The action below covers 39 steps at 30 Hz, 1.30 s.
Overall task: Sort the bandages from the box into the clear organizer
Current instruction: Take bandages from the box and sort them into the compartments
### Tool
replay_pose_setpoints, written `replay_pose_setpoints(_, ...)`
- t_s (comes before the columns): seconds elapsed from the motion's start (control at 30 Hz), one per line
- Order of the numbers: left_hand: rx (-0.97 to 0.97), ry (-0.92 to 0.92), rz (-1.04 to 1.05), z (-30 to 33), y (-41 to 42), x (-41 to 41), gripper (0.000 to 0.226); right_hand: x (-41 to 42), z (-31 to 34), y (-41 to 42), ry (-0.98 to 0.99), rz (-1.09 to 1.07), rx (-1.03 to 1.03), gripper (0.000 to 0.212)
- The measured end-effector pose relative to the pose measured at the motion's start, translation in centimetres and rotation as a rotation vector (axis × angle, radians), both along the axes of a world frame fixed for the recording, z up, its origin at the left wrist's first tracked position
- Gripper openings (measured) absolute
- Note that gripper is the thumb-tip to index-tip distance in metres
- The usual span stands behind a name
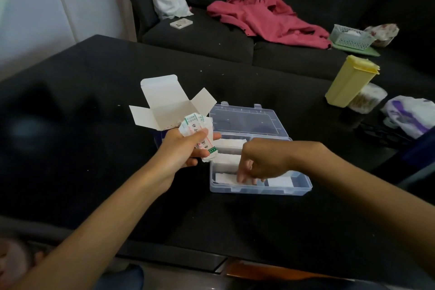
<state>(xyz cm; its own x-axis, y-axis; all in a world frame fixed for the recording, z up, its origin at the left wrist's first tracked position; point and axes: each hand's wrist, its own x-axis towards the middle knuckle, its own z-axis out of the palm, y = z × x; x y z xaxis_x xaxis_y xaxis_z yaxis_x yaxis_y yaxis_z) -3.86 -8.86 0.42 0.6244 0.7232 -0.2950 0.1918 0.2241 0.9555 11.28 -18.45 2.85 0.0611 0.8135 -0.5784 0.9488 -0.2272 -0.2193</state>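
Our left hand (186, 148) has its grip clenched around a wad of bandages (200, 134) beside the open box (169, 103). Our right hand (261, 160), fingers loosely curled, touches a bandage (226, 178) in the clear organizer (259, 189) on the worktop (94, 148).

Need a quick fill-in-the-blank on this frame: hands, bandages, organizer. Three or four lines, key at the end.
1. The left hand grips a bundle of ____.
2. The right hand reaches down into the clear ____.
3. The organizer's lid is ____.
4. The opened cardboard box stands to the ____ of the organizer's lid.

Missing words: bandages; organizer; open; left
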Motion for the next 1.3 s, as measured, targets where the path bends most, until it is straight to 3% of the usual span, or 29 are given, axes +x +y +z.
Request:
replay_pose_setpoints(0.1, -0.007, 0.000, -0.009, 0.0, 0.0, 0.0, 0.021, -0.4, -0.5, 0.0, -0.051, 0.028, -0.016, 0.029)
replay_pose_setpoints(0.17, -0.008, -0.009, -0.011, 0.0, 0.0, 0.0, 0.009, -0.2, 0.2, -0.1, 0.014, -0.030, 0.077, 0.028)
replay_pose_setpoints(0.27, 0.004, -0.016, -0.014, -0.1, 0.1, 0.0, 0.010, -0.1, 1.3, -0.4, 0.058, -0.053, 0.214, 0.025)
replay_pose_setpoints(0.47, -0.009, -0.017, -0.032, 0.0, 0.1, -0.1, 0.013, -1.7, -0.8, -0.9, -0.059, -0.068, 0.027, 0.042)
replay_pose_setpoints(0.67, -0.018, -0.008, -0.029, -0.1, 0.3, 0.0, 0.008, -1.4, -0.9, -0.8, 0.076, -0.053, -0.048, 0.035)
replay_pose_setpoints(0.77, -0.009, -0.012, -0.026, -0.1, 0.3, 0.1, 0.015, -1.2, -1.7, -0.8, 0.064, -0.060, 0.105, 0.028)
replay_pose_setpoints(0.9, -0.006, -0.021, -0.045, -0.1, 0.2, 0.2, 0.012, -0.2, -1.0, -1.4, 0.239, -0.169, 0.260, 0.019)
replay_pose_setpoints(0.97, -0.005, -0.030, -0.048, -0.1, 0.1, 0.2, 0.009, 0.1, -0.6, -1.7, 0.194, -0.194, 0.351, 0.018)
replay_pose_setpoints(1.1, -0.020, -0.030, -0.028, -0.1, 0.2, 0.2, 0.008, -0.6, -0.7, -1.6, -0.131, -0.111, 0.494, 0.024)
replay_pose_setpoints(1.17, -0.028, -0.033, -0.018, -0.2, 0.3, 0.2, 0.017, -1.4, -1.2, -1.4, -0.251, -0.053, 0.527, 0.025)
replay_pose_setpoints(1.3, -0.027, -0.050, -0.026, -0.2, 0.5, 0.0, 0.025, -2.4, -2.4, -1.3, -0.234, 0.019, 0.431, 0.026)
